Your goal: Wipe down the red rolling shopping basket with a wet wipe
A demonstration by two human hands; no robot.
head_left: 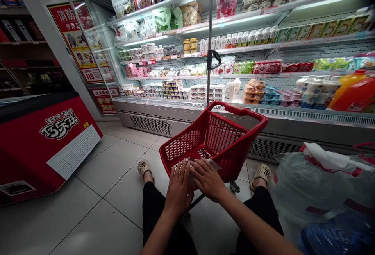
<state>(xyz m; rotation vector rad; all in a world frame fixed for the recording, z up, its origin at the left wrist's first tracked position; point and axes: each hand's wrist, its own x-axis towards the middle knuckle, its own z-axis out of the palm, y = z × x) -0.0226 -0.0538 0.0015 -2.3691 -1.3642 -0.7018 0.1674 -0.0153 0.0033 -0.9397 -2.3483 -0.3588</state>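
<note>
Both left hand (pixel 179 186) and right hand (pixel 209 180) lie flat over something pale (pixel 215 164) at the cart's (pixel 238 153) end; leaning could roll it.

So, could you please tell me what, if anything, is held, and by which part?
It cannot be told: the left hand and right hand lie at the near edge of the red cart, over a pale item; any grip is hidden.

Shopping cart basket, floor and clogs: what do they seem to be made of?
Shopping cart basket: probably moulded plastic, semi-gloss red; its rounded rim and grid walls suggest it.
Floor: likely ceramic or stone tile, polished; straight joints and soft reflections show.
Clogs: perhaps foam or rubber, matte beige; the thick, rounded shape hints at it, not surely.
</note>
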